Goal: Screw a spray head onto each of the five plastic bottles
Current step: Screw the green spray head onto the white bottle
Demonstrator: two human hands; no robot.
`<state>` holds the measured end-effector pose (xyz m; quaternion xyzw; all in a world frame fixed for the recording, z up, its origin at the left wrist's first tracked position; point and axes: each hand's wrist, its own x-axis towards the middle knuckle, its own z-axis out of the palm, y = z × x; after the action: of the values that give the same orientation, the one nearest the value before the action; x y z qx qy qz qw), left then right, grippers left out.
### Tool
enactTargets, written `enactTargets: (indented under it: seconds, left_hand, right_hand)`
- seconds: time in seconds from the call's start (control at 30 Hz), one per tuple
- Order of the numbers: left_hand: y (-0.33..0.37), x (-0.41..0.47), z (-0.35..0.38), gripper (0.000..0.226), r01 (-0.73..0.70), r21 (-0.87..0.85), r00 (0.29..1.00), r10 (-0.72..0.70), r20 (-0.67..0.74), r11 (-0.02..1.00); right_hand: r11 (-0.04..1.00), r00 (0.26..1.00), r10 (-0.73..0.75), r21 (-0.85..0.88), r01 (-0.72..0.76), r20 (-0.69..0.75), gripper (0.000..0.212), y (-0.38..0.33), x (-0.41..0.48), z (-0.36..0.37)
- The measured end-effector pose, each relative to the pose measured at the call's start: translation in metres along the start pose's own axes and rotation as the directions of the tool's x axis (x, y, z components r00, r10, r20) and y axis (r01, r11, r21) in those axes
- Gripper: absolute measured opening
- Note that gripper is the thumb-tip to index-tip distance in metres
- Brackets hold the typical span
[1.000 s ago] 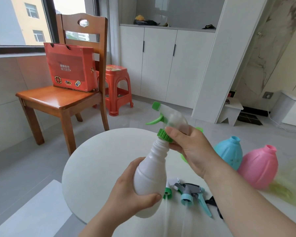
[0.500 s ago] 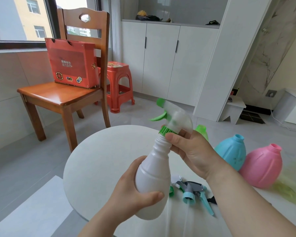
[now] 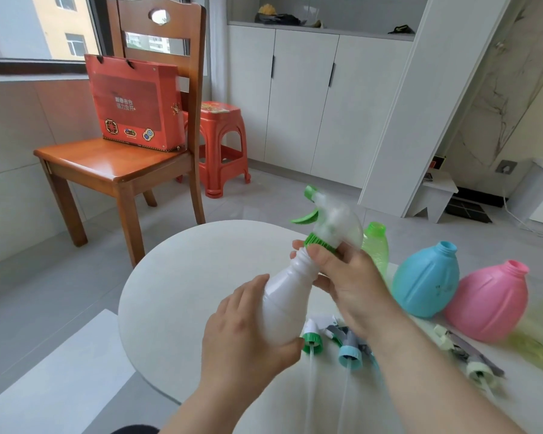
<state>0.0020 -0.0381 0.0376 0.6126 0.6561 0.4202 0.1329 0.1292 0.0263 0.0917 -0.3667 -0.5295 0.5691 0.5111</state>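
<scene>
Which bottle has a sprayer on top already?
The white bottle held in both hands. Its green collar sits on the neck; the blue and pink bottles are open-topped.

Domestic interior, living or dining area of a flat. Evidence: round white table; beyond it a wooden dining chair bearing a red gift box; red plastic stool just behind the chair; white built-in cupboards behind the stool; window onto apartment blocks; grey tiled floor.
</scene>
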Motion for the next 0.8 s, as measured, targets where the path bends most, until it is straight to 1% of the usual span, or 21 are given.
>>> enactTargets:
  seconds: [0.07,0.17,0.2,0.23,0.27,0.3,0.33,0.37,0.4,0.43,0.47,0.5,0.53,0.57,0.6,0.63,0.67,0.7,0.73,0.77,0.8]
  left_hand:
    - [0.002,0.000,0.005,0.084,0.015,0.024,0.999,-0.014,-0.035,1.000]
    - [0.005,-0.002,0.005,0.090,0.032,0.005,0.999,-0.032,0.009,0.999]
    - [0.004,-0.003,0.001,0.090,0.043,-0.066,0.999,-0.041,0.030,0.997]
    - [0.005,0.002,-0.001,0.088,0.068,-0.183,0.997,-0.061,0.044,0.981]
    - [0.004,0.006,-0.002,0.083,0.124,-0.327,0.992,-0.111,0.060,0.937]
    - [0.003,0.012,-0.003,0.075,0.228,-0.486,0.973,-0.212,0.088,0.844]
    - [0.000,0.018,-0.006,0.065,0.349,-0.633,0.934,-0.316,0.170,0.691]
    - [-0.003,0.021,-0.007,0.053,0.488,-0.714,0.867,-0.372,0.330,0.503]
    - [-0.005,0.021,-0.010,0.052,0.615,-0.706,0.786,-0.339,0.517,0.351]
    - [-0.006,0.019,-0.012,0.062,0.701,-0.664,0.713,-0.239,0.659,0.261]
    - [-0.007,0.015,-0.013,0.065,0.744,-0.632,0.665,-0.139,0.734,0.216]
    - [-0.008,0.012,-0.012,0.063,0.752,-0.627,0.652,-0.092,0.753,0.203]
    - [-0.007,0.008,-0.011,0.059,0.727,-0.656,0.680,-0.082,0.729,0.205]
    - [-0.005,0.008,-0.007,0.053,0.677,-0.705,0.732,-0.096,0.675,0.212]
    - [-0.004,0.006,-0.003,0.051,0.610,-0.757,0.792,-0.148,0.592,0.234]
    - [-0.003,0.005,0.001,0.049,0.511,-0.790,0.859,-0.200,0.470,0.337]
    - [-0.003,0.004,0.004,0.054,0.377,-0.770,0.926,-0.219,0.307,0.514]
    - [-0.002,0.002,0.007,0.058,0.213,-0.683,0.977,-0.169,0.132,0.699]
    - [-0.003,-0.001,0.009,0.061,0.057,-0.578,0.998,-0.069,0.002,0.814]
    - [-0.004,-0.004,0.012,0.064,-0.046,-0.505,0.998,0.015,-0.066,0.862]
    - [-0.005,-0.006,0.014,0.067,-0.084,-0.485,0.995,0.049,-0.084,0.871]
  right_hand:
    - [0.996,0.988,-0.084,-0.027,0.081,-0.133,0.007,0.011,-0.002,0.014]
    - [0.992,0.971,-0.126,-0.024,0.124,-0.202,0.002,0.009,0.001,0.023]
    - [0.991,0.969,-0.127,0.008,0.131,-0.210,0.006,0.005,0.002,0.022]
    - [0.988,0.967,-0.125,0.057,0.140,-0.221,0.012,0.001,0.004,0.019]
    - [0.979,0.966,-0.118,0.134,0.151,-0.231,0.014,-0.003,0.006,0.015]
    - [0.961,0.965,-0.107,0.224,0.162,-0.239,0.012,-0.008,0.008,0.011]
    - [0.937,0.967,-0.099,0.306,0.171,-0.236,0.008,-0.011,0.009,0.006]
    - [0.917,0.970,-0.096,0.359,0.173,-0.223,0.003,-0.014,0.010,0.001]
    - [0.908,0.975,-0.095,0.385,0.168,-0.201,0.003,-0.017,0.011,-0.002]
    - [0.907,0.981,-0.096,0.391,0.156,-0.168,0.010,-0.018,0.011,-0.004]
    - [0.910,0.987,-0.094,0.391,0.140,-0.133,0.015,-0.020,0.011,-0.006]
    - [0.913,0.991,-0.088,0.390,0.121,-0.103,0.018,-0.021,0.011,-0.007]
    - [0.915,0.994,-0.079,0.392,0.101,-0.073,0.019,-0.022,0.011,-0.009]
    - [0.917,0.997,-0.067,0.391,0.080,-0.047,0.019,-0.022,0.012,-0.011]
    - [0.919,0.998,-0.050,0.391,0.058,-0.030,0.021,-0.022,0.012,-0.013]
    - [0.921,0.999,-0.032,0.386,0.039,-0.025,0.022,-0.022,0.011,-0.015]
    - [0.925,1.000,-0.014,0.380,0.022,-0.026,0.024,-0.021,0.011,-0.017]
    - [0.929,1.000,-0.001,0.370,0.011,-0.028,0.024,-0.020,0.010,-0.018]
    - [0.933,1.000,0.003,0.360,0.006,-0.025,0.023,-0.019,0.009,-0.019]
    - [0.937,1.000,0.001,0.350,0.006,-0.021,0.022,-0.019,0.008,-0.018]
    - [0.940,1.000,-0.008,0.342,0.014,-0.020,0.022,-0.020,0.008,-0.016]
